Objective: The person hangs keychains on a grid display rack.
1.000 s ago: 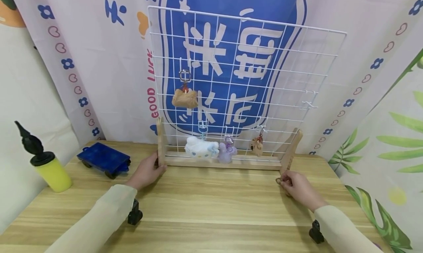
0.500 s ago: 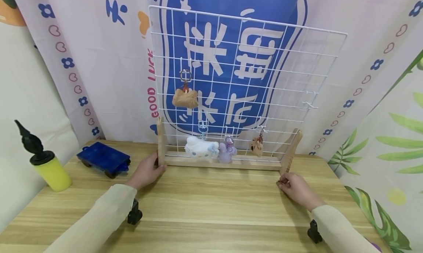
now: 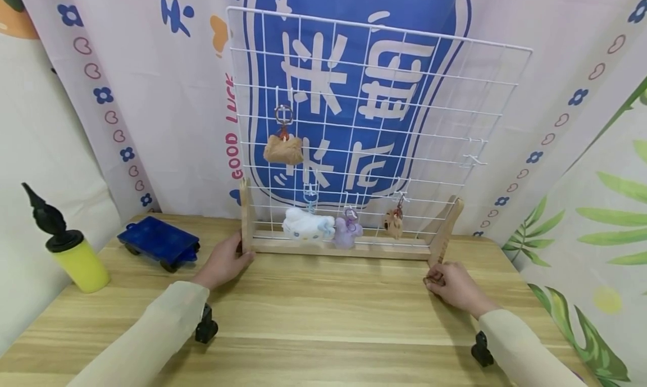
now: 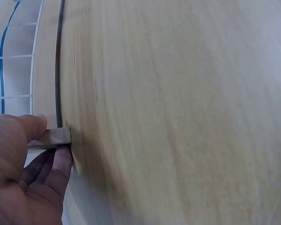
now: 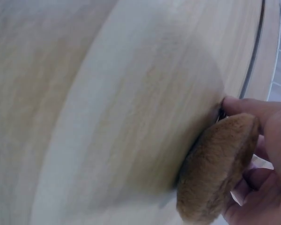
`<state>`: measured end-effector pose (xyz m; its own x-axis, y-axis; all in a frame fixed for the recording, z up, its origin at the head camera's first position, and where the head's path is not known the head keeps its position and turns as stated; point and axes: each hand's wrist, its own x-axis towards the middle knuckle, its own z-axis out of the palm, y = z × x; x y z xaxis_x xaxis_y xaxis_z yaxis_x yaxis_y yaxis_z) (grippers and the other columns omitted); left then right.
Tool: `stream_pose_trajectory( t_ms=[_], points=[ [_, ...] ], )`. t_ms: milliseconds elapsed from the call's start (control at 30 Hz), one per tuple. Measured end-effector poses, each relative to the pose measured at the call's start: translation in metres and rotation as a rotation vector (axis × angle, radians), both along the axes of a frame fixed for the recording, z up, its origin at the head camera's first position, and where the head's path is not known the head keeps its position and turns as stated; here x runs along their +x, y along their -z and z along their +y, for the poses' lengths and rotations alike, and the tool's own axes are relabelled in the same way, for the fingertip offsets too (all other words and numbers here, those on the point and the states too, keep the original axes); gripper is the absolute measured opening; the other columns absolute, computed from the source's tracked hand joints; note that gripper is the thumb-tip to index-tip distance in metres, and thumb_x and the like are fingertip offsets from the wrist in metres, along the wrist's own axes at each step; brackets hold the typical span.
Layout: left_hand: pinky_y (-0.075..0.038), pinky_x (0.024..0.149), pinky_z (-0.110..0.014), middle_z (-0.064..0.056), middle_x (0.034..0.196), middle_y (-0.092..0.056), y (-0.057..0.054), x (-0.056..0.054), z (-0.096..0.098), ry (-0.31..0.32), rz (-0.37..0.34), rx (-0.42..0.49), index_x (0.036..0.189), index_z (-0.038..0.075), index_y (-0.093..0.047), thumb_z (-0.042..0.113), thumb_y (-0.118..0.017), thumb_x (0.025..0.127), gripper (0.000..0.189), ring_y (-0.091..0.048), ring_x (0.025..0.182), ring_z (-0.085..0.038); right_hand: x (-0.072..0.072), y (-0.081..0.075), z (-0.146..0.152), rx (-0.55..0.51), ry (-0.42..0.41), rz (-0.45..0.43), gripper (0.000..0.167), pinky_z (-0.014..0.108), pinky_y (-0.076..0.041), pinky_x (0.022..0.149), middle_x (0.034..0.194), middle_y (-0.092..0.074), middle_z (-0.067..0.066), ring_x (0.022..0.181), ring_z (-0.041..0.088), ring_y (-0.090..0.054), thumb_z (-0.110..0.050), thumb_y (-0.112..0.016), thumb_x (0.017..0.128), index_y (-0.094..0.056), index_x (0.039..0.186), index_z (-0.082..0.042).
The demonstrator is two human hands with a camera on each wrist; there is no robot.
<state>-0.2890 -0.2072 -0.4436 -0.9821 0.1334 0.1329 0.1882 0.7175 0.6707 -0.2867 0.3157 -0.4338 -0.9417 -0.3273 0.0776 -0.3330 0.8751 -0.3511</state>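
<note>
My left hand (image 3: 224, 263) pinches the foot of the left wooden upright (image 4: 54, 136), thumb on one side and fingers on the other. It belongs to the stand carrying a white wire grid (image 3: 323, 100). At the other upright (image 3: 446, 230), my right hand (image 3: 455, 288) holds a brown plush keychain (image 5: 218, 168) by its ring end, low over the table. The plush part is hidden under that hand in the head view. From the grid hang a tan plush keychain (image 3: 283, 150), a white-and-blue one (image 3: 307, 225), a purple one (image 3: 347, 231) and a small brown one (image 3: 393, 223).
A bare white hook (image 3: 472, 159) sits at the grid's right side. On the table (image 3: 313, 319), a blue toy cart (image 3: 159, 242) and a yellow hand pump (image 3: 81, 266) stand to the left. A printed curtain (image 3: 167, 95) hangs close behind the grid.
My right hand has shifted slightly, and the ring that stuck out left of its fingertips now sits closer beneath them. The left hand keeps its place on the upright.
</note>
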Motion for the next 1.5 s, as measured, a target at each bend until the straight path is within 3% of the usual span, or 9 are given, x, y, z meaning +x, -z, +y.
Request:
stream_pose_trajectory(
  t_ms=[133, 233, 567, 1167, 1500],
  points=[
    [-0.054, 0.103, -0.062, -0.036, 0.136, -0.061, -0.0011, -0.0006, 0.0006, -0.002, -0.005, -0.002, 0.152, -0.013, -0.037, 0.009, -0.062, 0.104, 0.059, -0.064, 0.124, -0.049, 0.0008, -0.0002, 0.0015, 0.001, 0.032, -0.004, 0.015, 0.031, -0.047, 0.073, 0.089, -0.067, 0.005, 0.081, 0.015, -0.056, -0.012, -0.079, 0.092, -0.070, 0.100, -0.003],
    [-0.054, 0.103, -0.063, -0.036, 0.136, -0.061, -0.0009, -0.0010, 0.0005, -0.001, -0.002, -0.004, 0.152, -0.013, -0.038, 0.009, -0.062, 0.104, 0.058, -0.064, 0.124, -0.049, 0.0014, -0.0005, 0.0022, -0.029, 0.035, -0.023, 0.017, 0.028, -0.047, 0.067, 0.087, -0.065, 0.005, 0.078, 0.014, -0.055, -0.010, -0.078, 0.092, -0.066, 0.102, -0.002],
    [-0.056, 0.101, -0.062, -0.037, 0.134, -0.062, 0.0015, -0.0012, -0.0009, 0.005, 0.017, -0.002, 0.151, -0.014, -0.038, 0.008, -0.062, 0.103, 0.058, -0.065, 0.122, -0.049, 0.0008, 0.0035, 0.0031, -0.094, -0.024, 0.010, 0.019, 0.022, -0.045, 0.061, 0.082, -0.061, 0.003, 0.072, 0.008, -0.051, -0.001, -0.076, 0.091, -0.062, 0.103, 0.001],
    [-0.055, 0.102, -0.062, -0.037, 0.134, -0.062, 0.0028, -0.0010, -0.0011, 0.002, 0.013, -0.005, 0.150, -0.014, -0.039, 0.008, -0.063, 0.103, 0.057, -0.065, 0.122, -0.049, 0.0031, 0.0066, 0.0063, -0.166, -0.001, 0.006, 0.020, 0.020, -0.053, 0.063, 0.086, -0.071, 0.005, 0.074, 0.006, -0.061, 0.003, -0.076, 0.090, -0.066, 0.107, 0.000],
    [-0.054, 0.104, -0.064, -0.037, 0.136, -0.061, 0.0023, -0.0005, -0.0004, -0.002, 0.011, -0.003, 0.150, -0.014, -0.040, 0.008, -0.063, 0.103, 0.056, -0.064, 0.124, -0.049, 0.0074, 0.0075, 0.0087, -0.265, 0.063, -0.027, 0.017, 0.021, -0.057, 0.063, 0.088, -0.076, 0.010, 0.074, 0.007, -0.067, 0.001, -0.076, 0.092, -0.066, 0.106, 0.000]
  ],
)
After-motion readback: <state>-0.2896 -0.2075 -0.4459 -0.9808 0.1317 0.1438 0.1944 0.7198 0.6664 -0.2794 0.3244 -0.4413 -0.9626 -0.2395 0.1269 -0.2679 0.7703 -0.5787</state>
